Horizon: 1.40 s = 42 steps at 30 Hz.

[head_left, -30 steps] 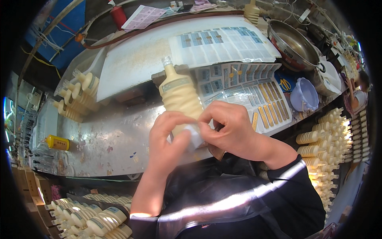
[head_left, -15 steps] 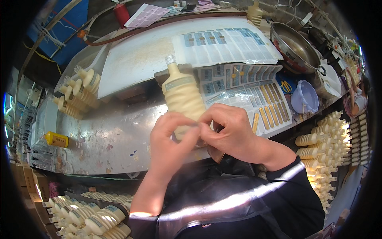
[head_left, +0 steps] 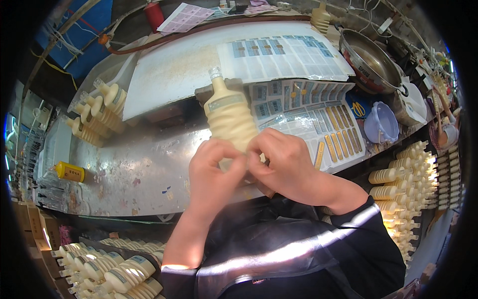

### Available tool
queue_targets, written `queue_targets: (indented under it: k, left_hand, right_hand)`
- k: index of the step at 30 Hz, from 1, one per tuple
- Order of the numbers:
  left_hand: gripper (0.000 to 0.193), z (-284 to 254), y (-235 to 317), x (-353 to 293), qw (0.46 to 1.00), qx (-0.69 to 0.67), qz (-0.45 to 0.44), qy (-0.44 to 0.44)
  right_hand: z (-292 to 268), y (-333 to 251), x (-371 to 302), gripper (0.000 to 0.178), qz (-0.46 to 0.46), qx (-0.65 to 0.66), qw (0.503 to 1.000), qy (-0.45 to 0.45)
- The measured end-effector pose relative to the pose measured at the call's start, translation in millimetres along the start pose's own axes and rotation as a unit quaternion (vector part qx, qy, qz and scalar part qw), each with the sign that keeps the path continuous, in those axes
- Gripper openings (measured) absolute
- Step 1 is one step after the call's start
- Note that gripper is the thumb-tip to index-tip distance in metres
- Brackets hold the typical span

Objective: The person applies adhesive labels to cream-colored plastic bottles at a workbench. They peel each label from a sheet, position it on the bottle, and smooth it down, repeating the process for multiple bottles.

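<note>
Just lost sight of white slip; kept L hand (head_left: 215,164) & R hand (head_left: 285,157) pinching, couldn't tell what, prob. mid-handling; had cream ribbed bottle (head_left: 230,118) lying just beyond on metal workbench (head_left: 144,167).

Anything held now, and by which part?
Cannot tell: left hand and right hand pinch close together by the cream, ribbed, long-necked bottle, hiding anything between them.

A cream, ribbed bottle (head_left: 230,122) (clear at the mouth (head_left: 215,73)) lies neck-away on a metal bench (head_left: 137,162); a greyish label (head_left: 225,103) crosses below its neck
</note>
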<state>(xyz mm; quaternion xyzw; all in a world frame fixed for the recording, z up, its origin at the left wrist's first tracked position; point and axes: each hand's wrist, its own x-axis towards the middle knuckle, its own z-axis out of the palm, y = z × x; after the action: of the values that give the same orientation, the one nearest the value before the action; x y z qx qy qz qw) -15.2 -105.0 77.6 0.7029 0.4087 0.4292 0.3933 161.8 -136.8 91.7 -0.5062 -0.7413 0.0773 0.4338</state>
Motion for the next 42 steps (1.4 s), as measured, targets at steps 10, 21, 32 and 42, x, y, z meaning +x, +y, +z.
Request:
queue_targets:
  k: [10,21,32,42]
  left_hand:
    - [0.006,-4.5,-4.9,1.7,0.992,-0.091,-0.079,-0.031]
    - [0.006,-15.8,-10.2,1.5,0.981,-0.153,-0.113,-0.038]
    - [0.008,-12.4,-7.5,-3.1,0.994,-0.091,-0.065,-0.014]
    - [0.008,-17.5,-4.0,-11.3,0.971,-0.213,-0.104,-0.037]
  right_hand:
    - [3.6,6.7,5.0,0.006,0.053,-0.022,0.998,-0.015]
    - [-6.8,11.3,12.1,0.016,0.114,0.194,0.966,-0.127]
    - [0.8,-8.1,9.1,0.007,0.033,0.050,0.994,-0.086]
    - [6.5,16.6,12.7,0.009,0.142,0.073,0.980,-0.118]
